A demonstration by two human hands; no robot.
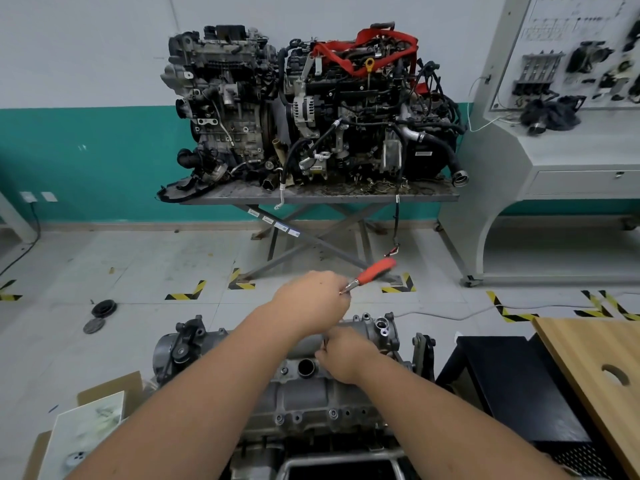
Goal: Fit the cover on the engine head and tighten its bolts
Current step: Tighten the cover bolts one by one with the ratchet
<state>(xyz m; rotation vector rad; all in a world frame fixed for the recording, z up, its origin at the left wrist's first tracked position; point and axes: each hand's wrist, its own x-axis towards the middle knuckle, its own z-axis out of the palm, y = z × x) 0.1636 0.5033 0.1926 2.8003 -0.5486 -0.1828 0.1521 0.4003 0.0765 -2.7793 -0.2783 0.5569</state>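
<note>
The grey metal cover [304, 396] lies on the engine head [180, 355] low in the middle of the view, with bolt heads along its near edge. My left hand [311, 303] grips the head end of a ratchet wrench whose red handle [375, 271] sticks out up and to the right. My right hand [341, 353] sits just below it at the far edge of the cover, fingers curled round the socket or extension under the wrench; the bolt there is hidden by both hands.
Two complete engines [311, 105] stand on a scissor-lift table [311, 197] by the back wall. A grey training console [554, 140] is at right. A black cabinet [512, 386] and a wooden board [595, 368] are beside me at right, cardboard and paper [86, 420] at left.
</note>
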